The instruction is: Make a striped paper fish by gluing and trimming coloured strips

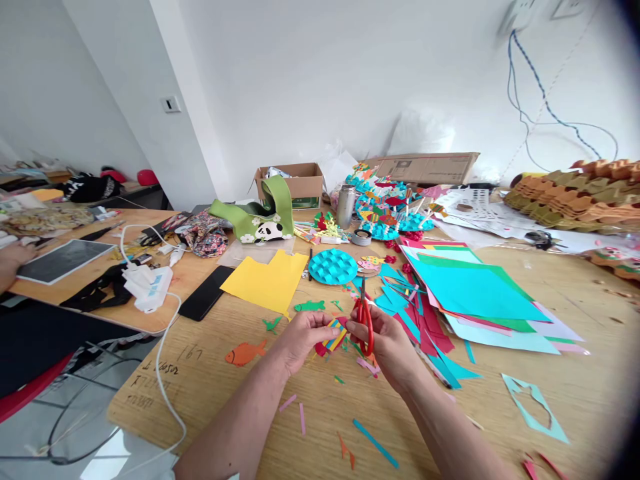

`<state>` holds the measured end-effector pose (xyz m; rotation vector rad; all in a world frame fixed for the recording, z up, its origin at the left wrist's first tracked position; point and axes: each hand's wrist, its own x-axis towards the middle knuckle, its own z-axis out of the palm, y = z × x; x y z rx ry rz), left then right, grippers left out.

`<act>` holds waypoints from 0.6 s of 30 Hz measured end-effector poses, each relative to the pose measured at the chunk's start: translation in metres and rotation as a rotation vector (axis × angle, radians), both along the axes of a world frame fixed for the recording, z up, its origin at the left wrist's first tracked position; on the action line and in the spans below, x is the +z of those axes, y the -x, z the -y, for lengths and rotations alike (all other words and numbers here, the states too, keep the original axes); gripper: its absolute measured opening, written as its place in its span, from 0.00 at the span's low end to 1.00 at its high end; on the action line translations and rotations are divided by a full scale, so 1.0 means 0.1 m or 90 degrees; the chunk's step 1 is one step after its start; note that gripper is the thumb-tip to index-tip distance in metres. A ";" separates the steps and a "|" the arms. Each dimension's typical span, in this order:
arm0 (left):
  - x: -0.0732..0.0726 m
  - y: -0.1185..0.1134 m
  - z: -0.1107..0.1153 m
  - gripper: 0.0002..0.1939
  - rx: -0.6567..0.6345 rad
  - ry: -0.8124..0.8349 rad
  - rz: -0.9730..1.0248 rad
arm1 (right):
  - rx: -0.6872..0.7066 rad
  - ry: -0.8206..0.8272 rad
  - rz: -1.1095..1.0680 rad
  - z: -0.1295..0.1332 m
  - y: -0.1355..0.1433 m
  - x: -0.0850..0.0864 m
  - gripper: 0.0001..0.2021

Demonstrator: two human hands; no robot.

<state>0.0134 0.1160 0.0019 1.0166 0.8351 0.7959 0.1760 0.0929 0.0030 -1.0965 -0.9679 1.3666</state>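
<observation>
My left hand (306,337) is closed on a small paper fish (334,337) with blue and yellow stripes and dark red ends. Red-handled scissors (369,327) are in my right hand (385,340), blades pointing up and away; its thumb and finger also reach the fish's right end. An orange paper fish (245,353) and a green one (309,306) lie left of my hands. Small paper scraps are scattered beneath and around them.
Coloured sheets (485,287) are stacked at right, yellow paper (270,280) and a black phone (205,293) at left. Behind stand a blue paper disc (333,266), a metal bottle (345,207) and a cardboard box (305,183). A person's hand (14,260) shows far left.
</observation>
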 end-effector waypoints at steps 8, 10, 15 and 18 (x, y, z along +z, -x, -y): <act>0.01 0.00 0.01 0.13 0.001 0.004 -0.040 | 0.028 0.001 0.027 0.02 0.01 0.07 0.22; 0.03 0.00 0.01 0.13 -0.001 0.008 -0.048 | 0.034 0.003 0.018 0.02 0.01 0.07 0.21; 0.05 -0.01 0.02 0.15 -0.003 0.018 -0.043 | 0.034 -0.001 0.021 0.01 0.01 0.03 0.22; 0.04 -0.02 0.02 0.17 0.003 0.008 -0.015 | 0.008 -0.004 0.029 0.01 0.00 0.01 0.22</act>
